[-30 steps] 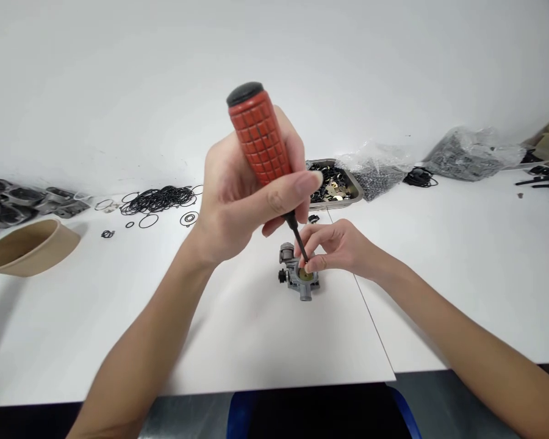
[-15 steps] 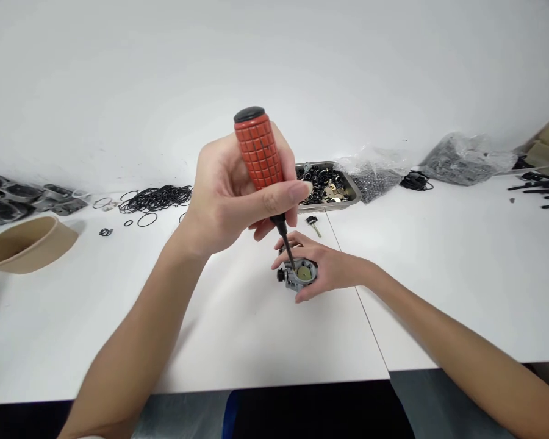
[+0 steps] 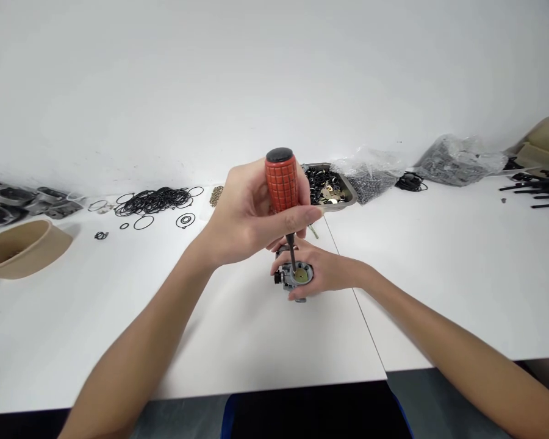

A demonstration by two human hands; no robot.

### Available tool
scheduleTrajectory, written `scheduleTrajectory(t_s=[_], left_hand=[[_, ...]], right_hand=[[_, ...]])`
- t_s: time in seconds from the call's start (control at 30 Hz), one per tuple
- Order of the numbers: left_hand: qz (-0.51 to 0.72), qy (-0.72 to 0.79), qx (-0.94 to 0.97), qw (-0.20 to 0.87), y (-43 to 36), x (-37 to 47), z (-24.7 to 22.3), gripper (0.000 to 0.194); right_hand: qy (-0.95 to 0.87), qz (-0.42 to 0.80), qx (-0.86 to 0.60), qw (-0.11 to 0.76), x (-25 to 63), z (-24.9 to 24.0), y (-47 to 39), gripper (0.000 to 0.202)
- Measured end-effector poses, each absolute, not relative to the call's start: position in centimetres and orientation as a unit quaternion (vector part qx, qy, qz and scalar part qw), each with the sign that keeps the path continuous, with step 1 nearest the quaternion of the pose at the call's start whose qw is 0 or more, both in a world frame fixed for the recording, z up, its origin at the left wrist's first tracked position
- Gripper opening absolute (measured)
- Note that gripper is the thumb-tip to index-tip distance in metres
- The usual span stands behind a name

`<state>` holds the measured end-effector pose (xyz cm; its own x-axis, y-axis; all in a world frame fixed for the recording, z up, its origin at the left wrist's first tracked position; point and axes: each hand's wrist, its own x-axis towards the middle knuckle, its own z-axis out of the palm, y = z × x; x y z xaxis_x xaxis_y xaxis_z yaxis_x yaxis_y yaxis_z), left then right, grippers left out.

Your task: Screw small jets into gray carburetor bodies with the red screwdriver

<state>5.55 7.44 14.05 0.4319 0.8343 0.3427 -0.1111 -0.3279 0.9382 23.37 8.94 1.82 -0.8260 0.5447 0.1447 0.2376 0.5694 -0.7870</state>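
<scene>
Gripping the red-handled screwdriver [image 3: 282, 186] with the left hand [image 3: 244, 222], closed around its handle at mid-frame, and bracing the grey metal housing [image 3: 290, 284] just below centre with the right hand [image 3: 326, 269], curved part-open around its sides. Apparently setting the tip just left of the brass-coloured disc [image 3: 301, 277] in its opening, on something too small to tell; probably calling next for turning with steady downward pressure.

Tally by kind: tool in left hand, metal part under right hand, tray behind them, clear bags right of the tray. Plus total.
Red-handled screwdriver, in left hand: 1
Grey metal part, gripped by right hand: 1
Metal tray: 1
Clear bags: 2
Total: 5
</scene>
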Motion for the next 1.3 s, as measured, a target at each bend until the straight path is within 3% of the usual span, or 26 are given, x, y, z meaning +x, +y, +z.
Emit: scheduleTrajectory(t_s=[0.5, 1.3], left_hand=[[0.44, 0.201, 0.77, 0.416, 8.2, 5.8, 13.4, 0.011], [0.416, 0.215, 0.771, 0.432, 8.4, 6.5, 12.2, 0.013]], right_hand=[[-0.875, 0.384, -0.245, 0.165, 23.4, 2.0, 8.7, 0.04], [-0.867, 0.4, -0.256, 0.151, 23.4, 2.5, 8.6, 0.04]])
